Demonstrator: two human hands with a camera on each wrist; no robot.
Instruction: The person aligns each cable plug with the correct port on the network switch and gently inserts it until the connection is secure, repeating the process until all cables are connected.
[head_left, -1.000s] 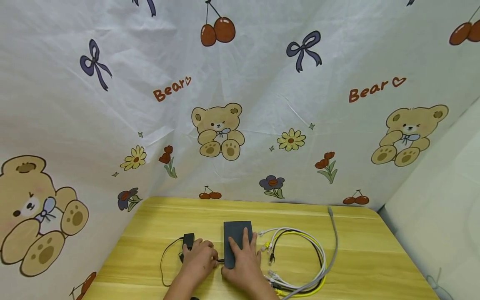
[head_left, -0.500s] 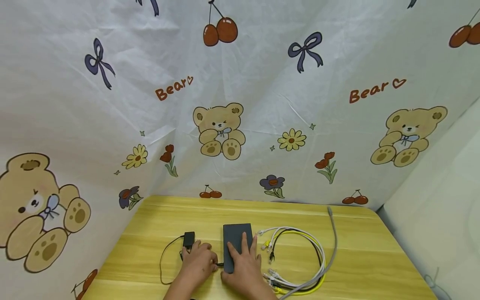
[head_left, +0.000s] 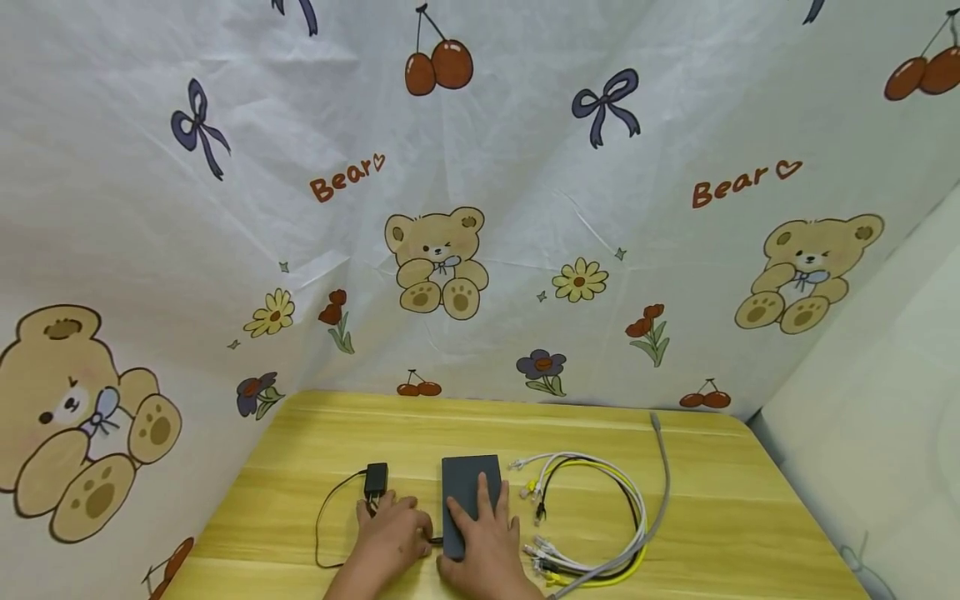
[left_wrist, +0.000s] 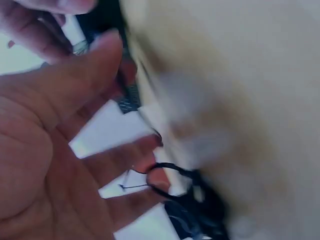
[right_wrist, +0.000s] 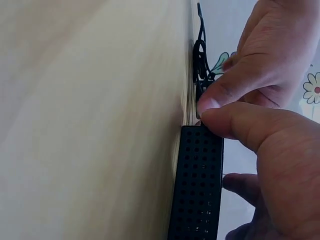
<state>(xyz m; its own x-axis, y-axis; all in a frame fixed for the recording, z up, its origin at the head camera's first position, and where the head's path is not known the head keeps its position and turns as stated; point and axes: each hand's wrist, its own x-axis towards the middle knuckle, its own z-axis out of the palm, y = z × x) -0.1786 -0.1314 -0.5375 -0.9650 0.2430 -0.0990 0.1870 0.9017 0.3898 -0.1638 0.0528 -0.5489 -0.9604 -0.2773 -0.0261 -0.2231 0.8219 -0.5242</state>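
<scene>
Black box (head_left: 459, 485) under spread right hand (head_left: 486, 543); left hand (head_left: 390, 536), just beside, pinches plug (head_left: 437, 541).

A whitish bear-print sheet (head_left: 510, 175) hangs behind the yellowish wood-grain bench (head_left: 735, 508); a pale surface (head_left: 892, 408) stands at right.

- On the table (head_left: 322, 429), the box (head_left: 463, 477) lies under the right hand (head_left: 487, 537).
- Left of it, the plug (head_left: 437, 541), then the left hand (head_left: 392, 533); behind that hand, the adapter (head_left: 377, 478).
- To the box's right, the coil of cables (head_left: 641, 521).
- Behind the table, the hanging sheet (head_left: 517, 167).
</scene>
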